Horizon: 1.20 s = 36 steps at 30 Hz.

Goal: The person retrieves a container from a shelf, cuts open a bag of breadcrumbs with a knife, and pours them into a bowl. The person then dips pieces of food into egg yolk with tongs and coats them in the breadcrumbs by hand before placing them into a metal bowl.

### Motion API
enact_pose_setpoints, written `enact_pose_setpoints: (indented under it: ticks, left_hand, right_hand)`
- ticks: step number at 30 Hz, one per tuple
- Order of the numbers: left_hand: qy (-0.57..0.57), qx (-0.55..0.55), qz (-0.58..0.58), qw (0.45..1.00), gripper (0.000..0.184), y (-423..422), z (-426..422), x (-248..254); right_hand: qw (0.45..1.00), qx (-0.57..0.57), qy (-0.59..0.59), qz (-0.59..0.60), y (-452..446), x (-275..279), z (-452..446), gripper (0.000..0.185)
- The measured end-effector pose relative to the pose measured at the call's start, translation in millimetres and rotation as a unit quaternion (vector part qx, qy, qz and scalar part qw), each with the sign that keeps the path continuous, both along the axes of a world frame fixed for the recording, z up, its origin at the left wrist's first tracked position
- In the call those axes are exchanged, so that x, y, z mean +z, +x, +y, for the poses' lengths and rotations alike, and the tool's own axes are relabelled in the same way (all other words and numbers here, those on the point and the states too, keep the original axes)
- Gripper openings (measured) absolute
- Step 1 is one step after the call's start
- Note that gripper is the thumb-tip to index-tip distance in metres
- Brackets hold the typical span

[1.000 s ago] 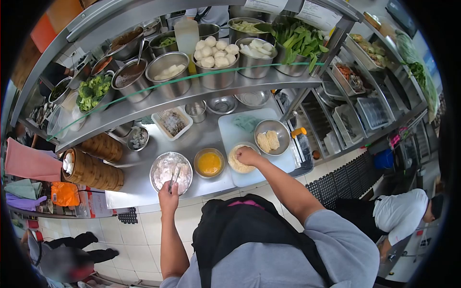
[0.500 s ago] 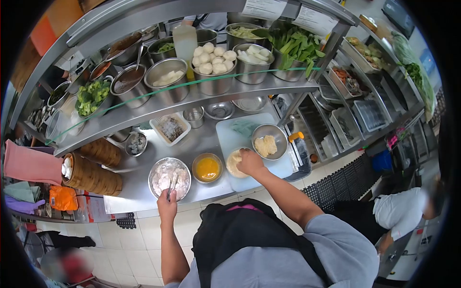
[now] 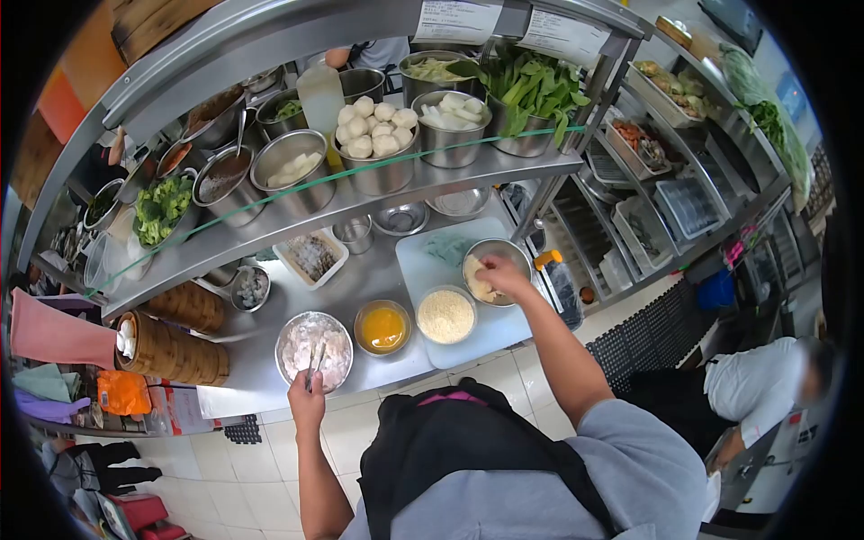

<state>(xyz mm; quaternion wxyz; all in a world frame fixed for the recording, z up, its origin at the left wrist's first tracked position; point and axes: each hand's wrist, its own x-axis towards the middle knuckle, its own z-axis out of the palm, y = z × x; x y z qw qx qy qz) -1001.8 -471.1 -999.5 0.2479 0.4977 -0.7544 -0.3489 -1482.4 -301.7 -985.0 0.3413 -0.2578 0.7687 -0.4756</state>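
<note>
My left hand (image 3: 308,403) is closed on metal tongs (image 3: 314,367), whose tips reach into a steel bowl (image 3: 282,353) of white, flour-coated pieces (image 3: 319,344). My right hand (image 3: 508,275) is inside another steel bowl (image 3: 517,297), fingers closed on a crumb-coated piece (image 3: 480,282); they partly hide it. Between the hands stand a bowl of beaten egg (image 3: 384,327) and a bowl of pale breadcrumbs (image 3: 446,316). The crumb bowl and the right-hand bowl rest on a white cutting board (image 3: 423,261).
A steel shelf (image 3: 378,185) above the counter carries pots of broccoli (image 3: 164,209), white balls (image 3: 371,129) and leafy greens (image 3: 535,85). Bamboo steamers (image 3: 180,349) stand at left, near a white tray (image 3: 311,256). A co-worker (image 3: 751,387) bends at right.
My right hand has moved from the breadcrumb bowl up and right into the steel bowl of coated pieces. My left hand still holds the tongs in the flour bowl. The view has shifted slightly.
</note>
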Motion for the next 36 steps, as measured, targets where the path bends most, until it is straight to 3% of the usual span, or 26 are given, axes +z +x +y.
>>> enact_pose_setpoints:
  ticks: [1, 3, 5, 10, 13, 15, 20, 25, 29, 36]
  left_hand:
    - [0.008, 0.001, 0.004, 1.000, 0.028, 0, -1, 0]
    - [0.011, 0.003, -0.001, 1.000, 0.028, -2, 2, 3]
    - [0.015, 0.006, -0.006, 1.000, 0.028, -5, 4, 4]
    - [0.009, -0.009, -0.029, 0.999, 0.027, -7, 4, 9]
    - [-0.018, 0.007, 0.011, 1.000, 0.026, 8, -6, 3]
    - [-0.048, 0.021, -0.024, 0.998, 0.027, 26, -18, 3]
    - [-0.043, 0.066, -0.126, 0.989, 0.030, 46, -33, 31]
    - [-0.049, -0.005, -0.277, 0.960, 0.032, 35, -41, 39]
    - [-0.034, -0.080, -0.315, 0.945, 0.034, 4, -24, 34]
    - [-0.013, -0.046, -0.306, 0.951, 0.037, -46, -4, -2]
  right_hand:
    - [1.000, -0.001, -0.001, 0.000, -13, -2, 0, 0.029]
    - [0.989, -0.039, 0.083, 0.117, -33, -13, -3, 0.028]
    - [0.987, -0.070, 0.085, 0.120, -39, -18, -6, 0.031]
    - [0.979, -0.156, 0.104, -0.087, -65, -72, -21, 0.036]
    - [0.985, -0.145, 0.026, -0.093, -70, -79, -5, 0.023]
    - [0.990, -0.124, 0.004, -0.059, -54, -56, 8, 0.019]
    - [0.985, -0.093, -0.044, -0.139, -11, -23, 22, 0.019]
    - [0.971, -0.054, -0.062, -0.224, 42, -7, 16, 0.020]
    - [0.964, -0.006, -0.072, -0.255, 75, 4, 11, 0.021]
    - [0.965, 0.002, -0.073, -0.254, 80, 18, 20, 0.021]
